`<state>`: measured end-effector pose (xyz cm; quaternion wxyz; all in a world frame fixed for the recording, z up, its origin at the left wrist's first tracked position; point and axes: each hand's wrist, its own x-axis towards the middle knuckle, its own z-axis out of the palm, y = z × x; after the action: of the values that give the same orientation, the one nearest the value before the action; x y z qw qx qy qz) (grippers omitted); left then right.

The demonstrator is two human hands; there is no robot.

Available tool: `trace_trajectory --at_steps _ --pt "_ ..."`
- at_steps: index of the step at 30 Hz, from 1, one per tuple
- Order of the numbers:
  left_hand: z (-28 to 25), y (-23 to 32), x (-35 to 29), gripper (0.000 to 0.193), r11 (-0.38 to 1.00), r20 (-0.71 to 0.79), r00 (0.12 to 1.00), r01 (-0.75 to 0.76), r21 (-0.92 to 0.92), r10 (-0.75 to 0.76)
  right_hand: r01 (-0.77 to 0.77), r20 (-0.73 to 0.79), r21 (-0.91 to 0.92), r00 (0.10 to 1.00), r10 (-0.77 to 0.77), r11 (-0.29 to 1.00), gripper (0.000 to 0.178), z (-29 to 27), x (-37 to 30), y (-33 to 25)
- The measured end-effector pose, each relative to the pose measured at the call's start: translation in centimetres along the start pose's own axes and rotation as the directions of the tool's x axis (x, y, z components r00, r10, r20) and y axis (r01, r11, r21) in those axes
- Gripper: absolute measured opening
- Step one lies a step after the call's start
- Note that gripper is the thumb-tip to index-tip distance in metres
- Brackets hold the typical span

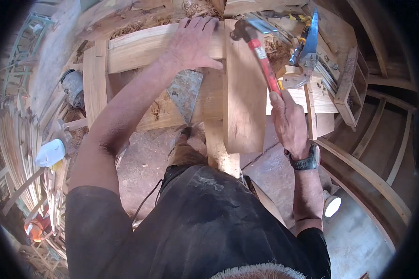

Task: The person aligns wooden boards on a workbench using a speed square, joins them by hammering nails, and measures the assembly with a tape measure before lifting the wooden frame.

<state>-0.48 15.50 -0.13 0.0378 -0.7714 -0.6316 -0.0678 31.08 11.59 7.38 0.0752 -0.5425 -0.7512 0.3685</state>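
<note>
My right hand (289, 122) is wrapped round the lower end of a red-handled hammer (266, 67). The hammer's dark head points away from me, over the far end of a thick, wide wooden board (245, 102). Fingers stretched out, my left hand (193, 44) lies on a pale wooden rail (142, 44), left of that board. The rail joins an upright-looking end piece (96, 83) at the left, like part of a frame. Below my left hand is a grey, worn, pointed metal sheet (187, 93) on the wood.
At the right of the bench lie a saw (308, 53) with a bluish blade, other tools and wood shavings (277, 49). A metal can (73, 88), a white jug (50, 153) and stacked wooden strips (21, 158) are on the left. Curved timber framing (363, 174) stands at the right.
</note>
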Motion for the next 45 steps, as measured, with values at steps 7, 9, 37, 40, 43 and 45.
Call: trace_trajectory --at_steps 7,9,37,40,43,45 --pt "0.2 -0.4 0.5 0.127 0.999 -0.023 0.999 -0.029 -0.017 0.029 0.155 -0.116 0.002 0.981 -0.154 0.988 0.058 0.8 -0.4 1.5" --pt "0.3 0.0 0.1 0.128 1.0 -0.005 1.0 0.014 0.01 -0.014 0.09 -0.041 -0.021 0.995 -0.09 0.996 0.058 0.2 -0.3 0.7" --pt "0.5 -0.3 0.4 0.124 0.998 -0.041 0.999 -0.023 -0.055 0.021 0.02 -0.143 0.302 0.989 0.024 0.953 0.054 0.8 -2.1 0.8" --pt "0.5 -0.3 0.5 0.126 0.999 0.0 1.0 -0.005 -0.031 0.005 -0.045 -0.192 0.373 0.974 0.124 0.927 0.058 -0.2 -2.5 2.2" --pt "0.6 -0.5 0.4 0.128 0.997 0.069 0.998 0.02 -0.072 -0.015 -0.006 -0.302 0.554 0.931 0.207 0.833 0.054 -2.4 -2.4 4.7" --pt "0.7 -0.6 0.3 0.129 0.994 0.024 1.0 -0.018 -0.107 0.021 -0.093 -0.379 0.47 0.876 0.297 0.878 0.047 -4.2 -2.3 5.8"
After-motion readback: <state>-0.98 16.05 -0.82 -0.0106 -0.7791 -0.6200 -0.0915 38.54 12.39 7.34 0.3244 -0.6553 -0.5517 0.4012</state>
